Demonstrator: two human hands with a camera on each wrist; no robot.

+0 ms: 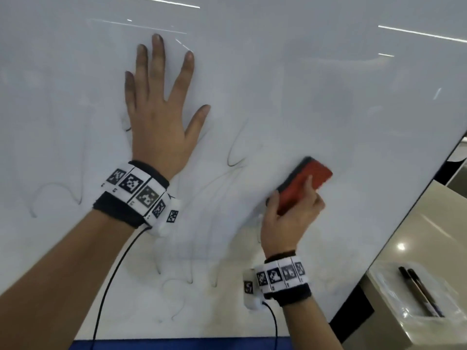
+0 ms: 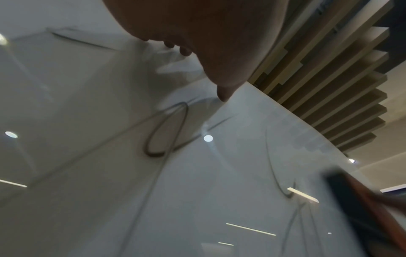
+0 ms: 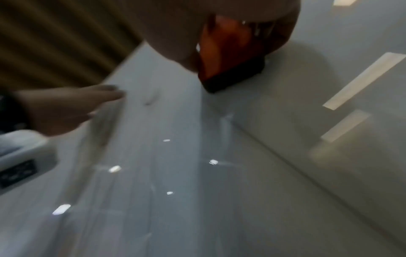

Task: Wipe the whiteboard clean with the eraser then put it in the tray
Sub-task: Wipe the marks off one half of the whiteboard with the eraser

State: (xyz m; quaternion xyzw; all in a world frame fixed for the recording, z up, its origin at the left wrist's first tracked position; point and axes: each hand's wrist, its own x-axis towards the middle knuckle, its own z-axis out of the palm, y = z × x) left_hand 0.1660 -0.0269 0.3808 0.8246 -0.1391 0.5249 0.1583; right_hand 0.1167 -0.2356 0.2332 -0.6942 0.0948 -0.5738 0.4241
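Red eraser (image 1: 302,184) pressed to the whiteboard (image 1: 328,97) in the right hand (image 1: 288,223).

Its dark pad meets the board right of centre, fingers curled round the red back. The left hand (image 1: 158,109) lies flat with fingers spread, near faint pen loops (image 1: 233,152). Beyond the board's right edge, a clear tray (image 1: 394,296) on the counter (image 1: 429,223) holds two markers (image 1: 419,291).

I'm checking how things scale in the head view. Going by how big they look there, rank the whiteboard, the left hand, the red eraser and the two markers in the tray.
1. Whiteboard, fills most of the view.
2. Left hand, spread flat on it.
3. Eraser, partly covered by the right hand.
4. Markers, thin; they lie apart from the board, so true size is unsure.
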